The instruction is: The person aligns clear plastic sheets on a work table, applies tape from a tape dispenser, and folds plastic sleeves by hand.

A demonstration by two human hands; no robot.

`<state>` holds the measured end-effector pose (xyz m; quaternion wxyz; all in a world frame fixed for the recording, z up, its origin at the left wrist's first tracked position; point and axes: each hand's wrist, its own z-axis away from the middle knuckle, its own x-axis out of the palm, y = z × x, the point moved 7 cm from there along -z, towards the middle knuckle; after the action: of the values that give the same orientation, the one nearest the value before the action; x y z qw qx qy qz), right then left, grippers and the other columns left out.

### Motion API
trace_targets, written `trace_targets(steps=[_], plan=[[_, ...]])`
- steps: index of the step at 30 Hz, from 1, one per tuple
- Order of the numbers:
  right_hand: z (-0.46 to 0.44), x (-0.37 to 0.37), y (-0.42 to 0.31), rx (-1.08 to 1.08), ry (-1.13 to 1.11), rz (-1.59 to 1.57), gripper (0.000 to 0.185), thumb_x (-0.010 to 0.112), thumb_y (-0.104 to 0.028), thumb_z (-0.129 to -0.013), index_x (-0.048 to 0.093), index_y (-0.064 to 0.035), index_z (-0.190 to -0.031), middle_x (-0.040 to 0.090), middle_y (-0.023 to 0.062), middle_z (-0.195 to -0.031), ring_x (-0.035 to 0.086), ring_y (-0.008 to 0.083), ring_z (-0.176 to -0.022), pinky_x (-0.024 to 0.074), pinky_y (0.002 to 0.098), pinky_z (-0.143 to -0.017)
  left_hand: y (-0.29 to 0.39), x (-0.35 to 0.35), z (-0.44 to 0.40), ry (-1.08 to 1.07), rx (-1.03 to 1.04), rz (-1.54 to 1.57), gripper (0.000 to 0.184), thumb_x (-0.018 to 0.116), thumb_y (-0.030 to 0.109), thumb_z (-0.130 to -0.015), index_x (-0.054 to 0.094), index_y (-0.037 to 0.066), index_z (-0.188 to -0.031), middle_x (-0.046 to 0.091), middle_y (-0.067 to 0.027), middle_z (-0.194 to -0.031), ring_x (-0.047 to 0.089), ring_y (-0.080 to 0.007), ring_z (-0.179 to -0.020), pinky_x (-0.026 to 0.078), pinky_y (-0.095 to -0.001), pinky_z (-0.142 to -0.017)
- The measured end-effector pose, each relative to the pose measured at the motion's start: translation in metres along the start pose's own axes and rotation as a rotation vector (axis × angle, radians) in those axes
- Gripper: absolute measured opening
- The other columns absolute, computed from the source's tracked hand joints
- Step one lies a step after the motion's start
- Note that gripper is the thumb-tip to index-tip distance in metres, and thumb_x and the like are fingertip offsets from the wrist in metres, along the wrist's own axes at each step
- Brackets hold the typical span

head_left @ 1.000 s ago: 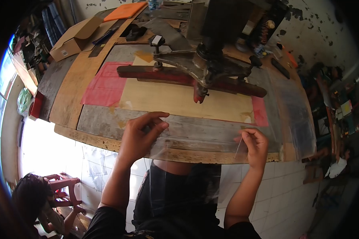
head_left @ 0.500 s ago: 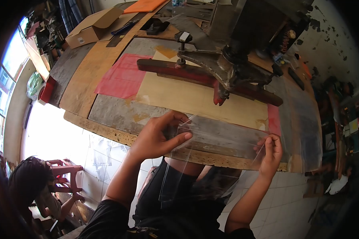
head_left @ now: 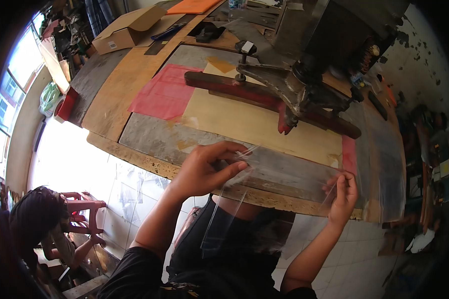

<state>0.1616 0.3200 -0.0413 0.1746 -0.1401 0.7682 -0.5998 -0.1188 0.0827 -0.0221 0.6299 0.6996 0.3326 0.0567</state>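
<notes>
No text legible (box label included).

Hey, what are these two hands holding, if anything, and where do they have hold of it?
A clear plastic sheet, held near its two upper corners: left fingers at one, right fingers at the other.

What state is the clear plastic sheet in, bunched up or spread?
Spread: the clear plastic sheet stretches from the left hand to the right hand. Whether it is doubled, I cannot tell.
</notes>
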Motion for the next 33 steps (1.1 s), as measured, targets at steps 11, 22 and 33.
trace_targets(steps=[11,22,33], plan=[[-0.001,-0.006,0.003,0.033,0.028,-0.038,0.025,0.065,-0.03,-0.108,0.062,-0.0057,-0.104,0.064,0.0013,-0.084,0.062,0.0106,-0.071,0.0537,0.0264,-0.066,-0.001,0.001,0.005,-0.091,0.095,0.211,0.041,0.077,0.018,-0.094,0.054,0.001,-0.124,0.075,-0.0065,-0.097,0.059,-0.0066,-0.08,0.045,-0.0244,-0.075],[-0.002,-0.004,0.003,0.03,0.021,-0.055,0.025,0.065,-0.032,-0.108,0.063,-0.0075,-0.106,0.063,-0.0015,-0.083,0.061,0.0075,-0.069,0.0502,0.0234,-0.065,0.017,-0.004,0.005,-0.064,0.27,0.191,0.029,0.071,0.009,-0.094,0.067,0.001,-0.121,0.078,-0.0125,-0.106,0.077,-0.0205,-0.09,0.058,-0.0341,-0.083],[-0.002,-0.003,0.004,0.03,0.015,-0.028,0.025,0.063,-0.03,-0.109,0.062,-0.0054,-0.103,0.064,0.0012,-0.082,0.062,0.0099,-0.071,0.0535,0.0266,-0.067,0.016,-0.002,0.004,-0.1,0.311,0.172,0.052,0.094,0.026,-0.08,0.07,0.004,-0.119,0.077,-0.011,-0.111,0.078,-0.0224,-0.092,0.059,-0.0338,-0.083]])
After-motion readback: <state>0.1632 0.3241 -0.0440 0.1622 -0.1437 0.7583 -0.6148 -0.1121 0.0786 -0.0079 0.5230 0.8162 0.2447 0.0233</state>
